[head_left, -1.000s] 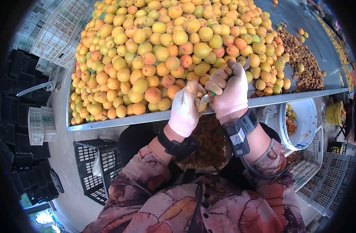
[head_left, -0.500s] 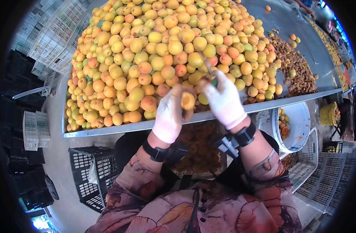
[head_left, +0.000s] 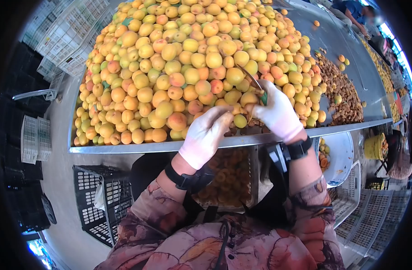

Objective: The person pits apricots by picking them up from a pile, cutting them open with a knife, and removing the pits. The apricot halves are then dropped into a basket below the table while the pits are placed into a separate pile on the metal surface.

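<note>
A large heap of yellow-orange apricots (head_left: 170,67) covers the metal table (head_left: 170,146). My left hand (head_left: 208,135), in a white glove, is at the table's front rim with fingers stretched toward the nearest apricots; nothing shows in it. To its right, my gloved right hand (head_left: 278,112) is closed around a knife (head_left: 251,77) with a green handle, its thin curved blade pointing up and left over the heap. A yellow-green apricot (head_left: 240,120) lies between the two hands. Below them, a crate (head_left: 254,173) holds darker, halved-looking apricots.
Brown apricot pits (head_left: 343,96) are piled on the table's right side. A white bucket (head_left: 343,155) with fruit stands below the right rim, a yellow bucket (head_left: 373,146) beyond. A black crate (head_left: 91,198) is at left, stacked pale crates (head_left: 68,36) behind. Another person (head_left: 352,13) is at far right.
The halved apricot has gone from my left hand, whose fingers now reach forward. My right hand has moved right with the knife, widening the gap between the hands.
</note>
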